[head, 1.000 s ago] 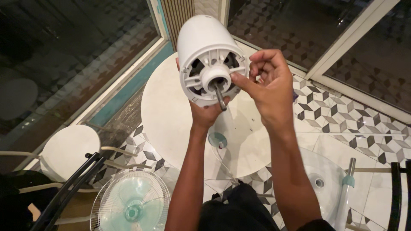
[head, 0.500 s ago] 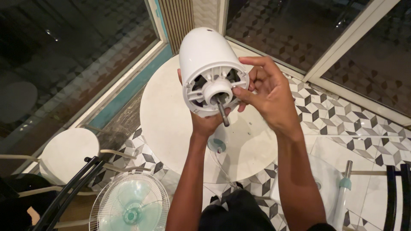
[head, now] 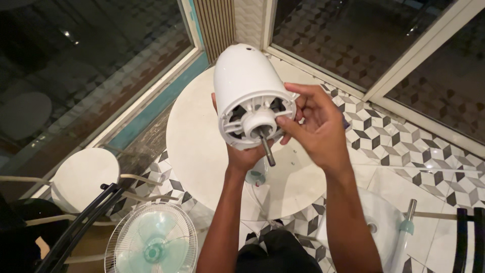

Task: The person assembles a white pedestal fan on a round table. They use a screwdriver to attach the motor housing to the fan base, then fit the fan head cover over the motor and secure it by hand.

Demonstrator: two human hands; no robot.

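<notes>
At lower left an assembled fan head (head: 151,245) lies on the floor. The left hand (head: 245,156) grips the white fan motor housing (head: 250,96) from beneath, above the round counter (head: 202,146); its bare shaft (head: 267,149) carries no blade. The right hand (head: 313,129) has its fingers (head: 290,124) pinched at the hub.

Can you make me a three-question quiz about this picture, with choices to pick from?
1. Where is the fan cage with the pale green blades?
A. on the round table
B. down on the floor at lower left
C. in the right hand

2. What colour is the motor housing?
A. white
B. black
C. red

3. How is the motor housing held?
A. lying on the floor
B. hanging from a cord
C. held up from underneath by the left hand

Answers: 1 B, it sits low beside the chair. 2 A, its shell is plain white. 3 C, the left hand grips below it while the right hand fingers touch its front near the metal shaft.
</notes>
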